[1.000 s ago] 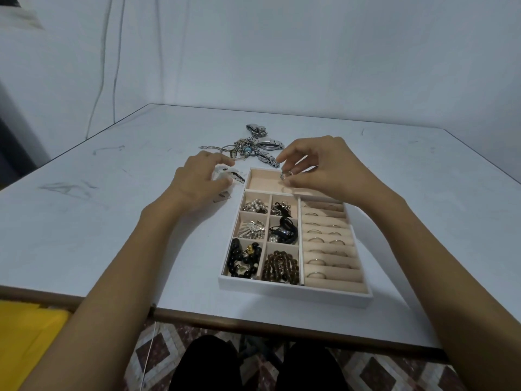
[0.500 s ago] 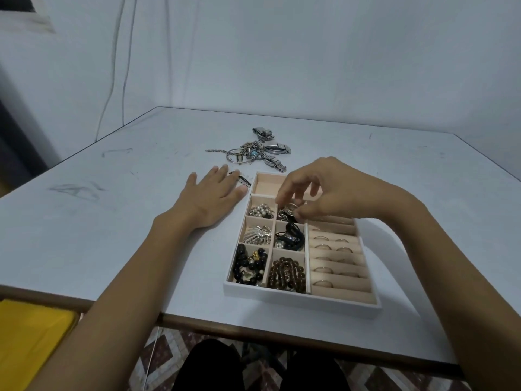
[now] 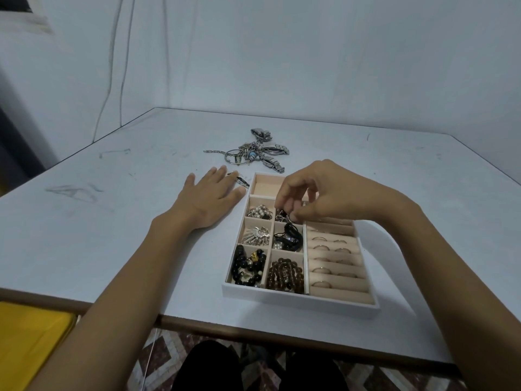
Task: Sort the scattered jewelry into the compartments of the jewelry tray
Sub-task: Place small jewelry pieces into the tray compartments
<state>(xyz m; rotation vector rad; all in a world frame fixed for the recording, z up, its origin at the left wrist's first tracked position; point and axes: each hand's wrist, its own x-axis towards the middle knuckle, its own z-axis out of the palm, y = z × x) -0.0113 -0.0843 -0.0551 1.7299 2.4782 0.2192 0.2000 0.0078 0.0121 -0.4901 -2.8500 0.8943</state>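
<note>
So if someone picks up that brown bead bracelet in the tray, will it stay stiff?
Probably not: the brown bead bracelet lies coiled in its compartment, so it likely droops. Its round, glossy beads look slippery. It seems fairly heavy for its size.

Your left hand blocks the jewelry tray's left side; bare table lies upper right.
</note>
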